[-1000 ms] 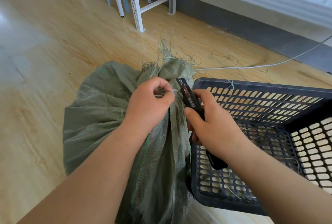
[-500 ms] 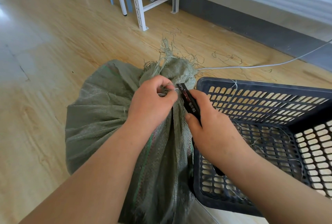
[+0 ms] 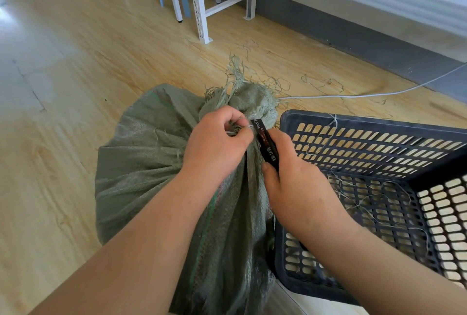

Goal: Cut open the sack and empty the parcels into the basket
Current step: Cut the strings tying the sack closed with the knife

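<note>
i am pinching the white tie (image 3: 240, 129) at the gathered neck of the soft, bulging woven sack (image 3: 161, 163) with my left hand (image 3: 214, 143), the sack slumping on the floor just at 9 o'clock of the empty black basket (image 3: 379, 133). my right hand (image 3: 298, 188) is curling around a black cutter (image 3: 266, 143), its tip now sitting closer against the tie than a second ago; the limp cloth is best gripped at that bunched neck.

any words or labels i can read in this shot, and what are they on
"GPIN": white letters at the top end of the black cutter gripped in the right hand; the word may begin further left, cut off at the cutter's edge.
Red and white print lower on the cutter: too small and blurred to read.
Sack, basket and floor: no text visible.
</note>
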The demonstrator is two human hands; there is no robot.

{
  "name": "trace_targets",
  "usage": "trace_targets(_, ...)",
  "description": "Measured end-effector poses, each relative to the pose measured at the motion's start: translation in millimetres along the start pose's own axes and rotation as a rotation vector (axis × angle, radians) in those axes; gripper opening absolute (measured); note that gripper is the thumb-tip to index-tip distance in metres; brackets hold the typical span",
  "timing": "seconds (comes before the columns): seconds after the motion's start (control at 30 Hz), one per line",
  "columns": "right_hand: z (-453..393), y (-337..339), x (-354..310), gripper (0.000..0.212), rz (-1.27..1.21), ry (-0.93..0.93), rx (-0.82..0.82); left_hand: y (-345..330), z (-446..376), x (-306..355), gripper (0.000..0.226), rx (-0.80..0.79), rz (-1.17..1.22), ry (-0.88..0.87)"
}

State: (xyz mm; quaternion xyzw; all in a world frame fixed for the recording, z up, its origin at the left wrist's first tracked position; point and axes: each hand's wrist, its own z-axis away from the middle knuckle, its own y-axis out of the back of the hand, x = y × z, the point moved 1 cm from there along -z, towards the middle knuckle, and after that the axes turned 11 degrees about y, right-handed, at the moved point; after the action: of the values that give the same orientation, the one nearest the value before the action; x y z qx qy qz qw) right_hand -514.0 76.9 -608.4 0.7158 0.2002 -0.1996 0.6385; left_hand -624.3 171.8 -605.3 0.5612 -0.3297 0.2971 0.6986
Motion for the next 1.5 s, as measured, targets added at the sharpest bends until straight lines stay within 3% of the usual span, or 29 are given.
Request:
trace_targets(1.03,-12,0,-7,0.029,-0.100,-0.021,0.015,3,3,4,0.011,0.013,-0.016,-0.060)
trace_targets(1.5,-7,2,-10,0.039,-0.011,-0.018,-0.031,6,-1,1,0.008,0.059,0.000,-0.038)
